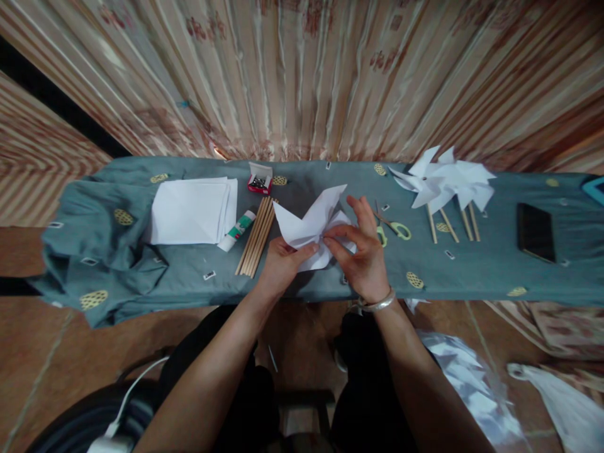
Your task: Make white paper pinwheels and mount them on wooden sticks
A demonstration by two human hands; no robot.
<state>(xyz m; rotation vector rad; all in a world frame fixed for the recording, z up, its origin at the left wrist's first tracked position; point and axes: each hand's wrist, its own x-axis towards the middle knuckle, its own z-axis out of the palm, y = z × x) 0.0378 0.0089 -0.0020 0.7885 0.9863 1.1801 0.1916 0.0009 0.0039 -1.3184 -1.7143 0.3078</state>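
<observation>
Over the middle of the cloth-covered table, a white paper pinwheel [309,223] with folded blades is between my hands. My left hand [282,264] is closed on its lower left edge, thumb on top of the paper. At the pinwheel's centre, the thumb and forefinger of my right hand [361,251] pinch together, with the other fingers raised; whether a small pin is between them is too small to tell. Left of my left hand lies a row of wooden sticks [257,238] beside a glue stick [236,231]. Scissors [395,228] with light green handles lie right of my right hand.
A stack of white paper [193,211] lies at the left, and a small red box of pins [260,179] at the back. Several finished pinwheels [446,179] on sticks and a black phone [536,231] are on the right. A bag of paper pieces [472,384] is on the floor.
</observation>
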